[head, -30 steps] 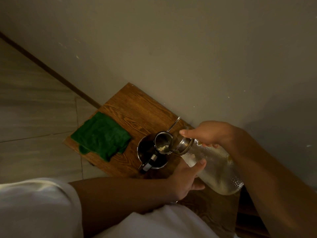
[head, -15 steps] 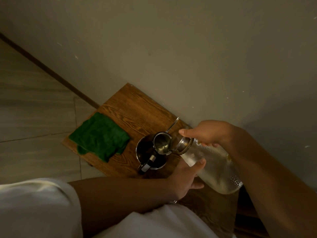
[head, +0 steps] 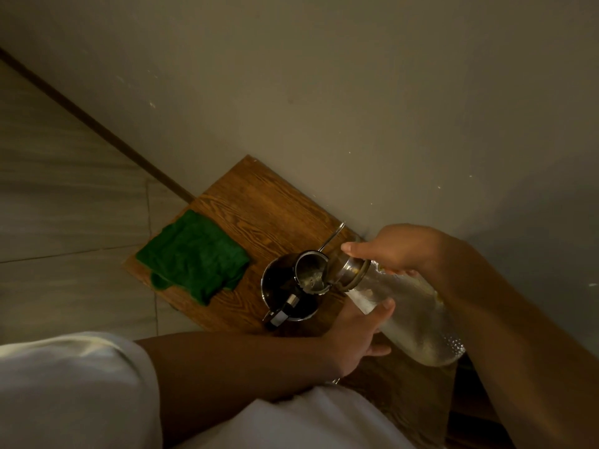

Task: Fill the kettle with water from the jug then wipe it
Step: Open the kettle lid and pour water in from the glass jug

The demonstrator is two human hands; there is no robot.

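Note:
A clear glass jug [head: 408, 312] with a metal collar and a flipped-open metal lid lies tilted, mouth down-left, over the open steel kettle [head: 285, 296] on the wooden table [head: 259, 202]. Water shows at the jug's mouth above the kettle's dark opening. My right hand [head: 392, 251] grips the jug's neck from above. My left hand [head: 359, 332] supports the jug's body from below. The kettle's black-and-silver handle points toward me. A folded green cloth [head: 194, 254] lies on the table's left part, apart from the kettle.
The small table stands against a plain wall [head: 324, 92], with tiled floor [head: 64, 196] to its left. My white-clad knees [head: 71, 393] fill the lower left. A thin metal wire loop [head: 334, 236] sticks up behind the kettle.
Almost nothing has moved. The jug stays tilted over the kettle with both hands in the same grip; the view has shifted very slightly.

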